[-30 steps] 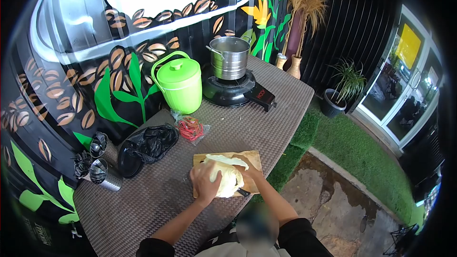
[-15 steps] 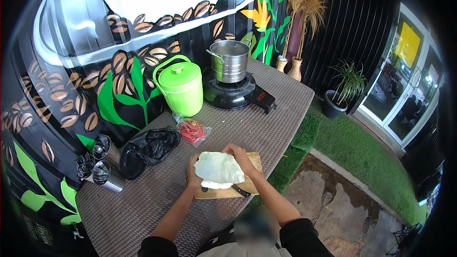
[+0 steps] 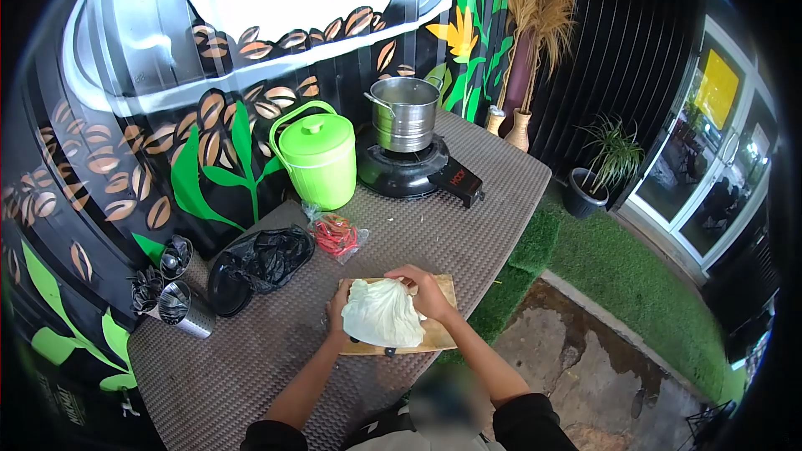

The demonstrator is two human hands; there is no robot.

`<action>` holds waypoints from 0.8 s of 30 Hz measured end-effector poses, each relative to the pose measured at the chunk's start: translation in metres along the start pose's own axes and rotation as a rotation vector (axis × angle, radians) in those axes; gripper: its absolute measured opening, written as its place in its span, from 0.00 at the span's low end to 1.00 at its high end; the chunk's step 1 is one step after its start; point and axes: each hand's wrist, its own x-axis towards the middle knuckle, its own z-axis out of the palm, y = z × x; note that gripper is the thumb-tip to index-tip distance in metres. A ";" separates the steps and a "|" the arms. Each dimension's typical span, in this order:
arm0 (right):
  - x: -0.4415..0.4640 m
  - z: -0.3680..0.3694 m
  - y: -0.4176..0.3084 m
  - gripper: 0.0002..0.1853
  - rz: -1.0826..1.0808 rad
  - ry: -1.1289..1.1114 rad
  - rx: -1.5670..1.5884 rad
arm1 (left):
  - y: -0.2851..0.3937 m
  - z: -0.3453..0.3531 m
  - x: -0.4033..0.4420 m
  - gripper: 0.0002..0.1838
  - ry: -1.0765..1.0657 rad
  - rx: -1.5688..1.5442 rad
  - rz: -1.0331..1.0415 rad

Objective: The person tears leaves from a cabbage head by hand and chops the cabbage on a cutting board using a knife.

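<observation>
A pale green cabbage leaf (image 3: 383, 315) lies spread over a wooden cutting board (image 3: 447, 291), with its ribbed side facing up. My left hand (image 3: 337, 307) grips the leaf's left edge, the fingers partly hidden behind it. At the upper right, my right hand (image 3: 424, 294) pinches the leaf's edge with bent fingers. Small dark bits, one of them a knife handle (image 3: 390, 352), peek out below the leaf; the rest of the knife is covered.
Behind the board lie a plastic bag of red strips (image 3: 337, 236) and a black plastic bag (image 3: 274, 257). A lime-green bucket (image 3: 322, 167) stands beside a steel pot (image 3: 404, 121) on a portable stove (image 3: 401, 174). Metal cutlery cups (image 3: 194, 317) stand left; the table's edge (image 3: 507, 263) is right.
The leaf has been turned and spread lower, now covering most of the knife that showed before. My right hand has shifted slightly down and curled over the leaf's upper edge.
</observation>
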 end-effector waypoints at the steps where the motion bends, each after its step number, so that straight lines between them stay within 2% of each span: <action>1: -0.001 0.002 0.001 0.24 0.001 0.002 -0.002 | 0.010 -0.003 -0.002 0.10 -0.024 0.129 0.122; 2: -0.002 0.008 0.002 0.23 0.019 0.022 -0.005 | 0.007 -0.001 -0.001 0.10 -0.025 0.127 0.122; 4: -0.006 0.018 0.003 0.21 0.049 0.095 0.033 | -0.003 0.001 -0.002 0.09 -0.139 -0.247 -0.005; 8: -0.008 0.018 0.007 0.20 0.130 0.081 0.080 | -0.002 0.002 -0.007 0.11 -0.126 -0.234 -0.095; 10: -0.002 0.013 0.010 0.22 0.037 0.015 0.072 | 0.012 0.000 -0.008 0.13 -0.158 -0.269 -0.071; 11: -0.001 0.011 0.012 0.22 0.039 0.015 0.074 | -0.009 0.002 -0.001 0.13 -0.158 -0.268 -0.073; 13: 0.002 0.005 0.010 0.24 0.064 -0.035 0.025 | -0.068 0.007 0.017 0.11 -0.273 -0.687 -0.419; 14: 0.003 0.003 0.013 0.24 0.062 -0.039 0.025 | -0.052 0.006 0.014 0.11 -0.268 -0.689 -0.417; 16: 0.005 0.000 0.022 0.24 0.033 -0.072 0.079 | 0.016 0.000 0.004 0.09 -0.185 -0.339 -0.220; 18: 0.007 -0.002 0.021 0.23 0.049 -0.073 0.124 | 0.045 -0.004 0.002 0.10 -0.231 -0.374 -0.166; 24: 0.003 0.007 0.018 0.17 0.161 0.001 0.092 | 0.039 -0.003 0.001 0.13 -0.285 -0.477 -0.093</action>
